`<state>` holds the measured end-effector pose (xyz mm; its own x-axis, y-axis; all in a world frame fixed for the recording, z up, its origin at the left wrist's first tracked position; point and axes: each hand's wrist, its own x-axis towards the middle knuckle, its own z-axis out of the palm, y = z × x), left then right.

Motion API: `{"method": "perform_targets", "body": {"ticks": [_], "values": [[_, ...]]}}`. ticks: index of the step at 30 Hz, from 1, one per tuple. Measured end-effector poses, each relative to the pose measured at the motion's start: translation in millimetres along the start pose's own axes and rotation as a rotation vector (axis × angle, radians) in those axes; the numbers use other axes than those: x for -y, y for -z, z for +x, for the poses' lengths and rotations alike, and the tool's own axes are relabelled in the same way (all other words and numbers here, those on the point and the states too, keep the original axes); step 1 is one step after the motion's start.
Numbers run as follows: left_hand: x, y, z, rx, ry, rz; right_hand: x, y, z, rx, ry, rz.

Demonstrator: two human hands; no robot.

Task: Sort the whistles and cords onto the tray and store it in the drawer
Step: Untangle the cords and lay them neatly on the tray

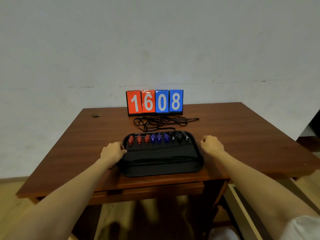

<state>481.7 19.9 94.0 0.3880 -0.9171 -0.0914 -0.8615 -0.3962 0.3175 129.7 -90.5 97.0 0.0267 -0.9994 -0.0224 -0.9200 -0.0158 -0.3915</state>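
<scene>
A black tray (161,172) lies on the wooden table near its front edge. Along the tray's far side stand three red whistles (139,139), three blue whistles (159,138) and three black whistles (179,137) in a row. Straight black cords (161,160) lie stretched across the tray. My left hand (113,150) pinches the end of one taut cord at the tray's left rim. My right hand (212,144) pinches its other end at the right rim. A tangle of loose black cords (161,122) lies on the table behind the tray.
A flip scoreboard (155,102) reading 1608 stands at the back of the table (69,144) against the wall. A shut drawer front (147,191) sits under the table's front edge. A cable hole (95,115) is at the back left.
</scene>
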Motion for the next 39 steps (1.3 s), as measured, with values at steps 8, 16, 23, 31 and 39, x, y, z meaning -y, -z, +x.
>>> {"method": "perform_targets", "body": {"ticks": [8,16,23,31,39], "values": [[11.3,-21.1,-1.3,-0.023,-0.011,0.088,-14.2,-13.4,-7.1,0.012,-0.153,0.213],[15.3,-30.0,-7.1,-0.072,-0.027,0.072,-24.0,-22.5,-9.2,0.055,-0.178,0.246],[14.1,-32.3,-11.2,-0.085,-0.034,0.147,-26.8,-22.5,-9.3,0.078,-0.135,0.242],[4.6,-39.2,-15.1,-0.062,-0.205,0.373,-23.0,-29.3,-11.2,0.048,0.24,-0.054],[-13.8,-47.0,-17.2,0.008,-0.325,0.435,-16.0,-43.9,-13.8,0.19,0.439,-0.318]]}}
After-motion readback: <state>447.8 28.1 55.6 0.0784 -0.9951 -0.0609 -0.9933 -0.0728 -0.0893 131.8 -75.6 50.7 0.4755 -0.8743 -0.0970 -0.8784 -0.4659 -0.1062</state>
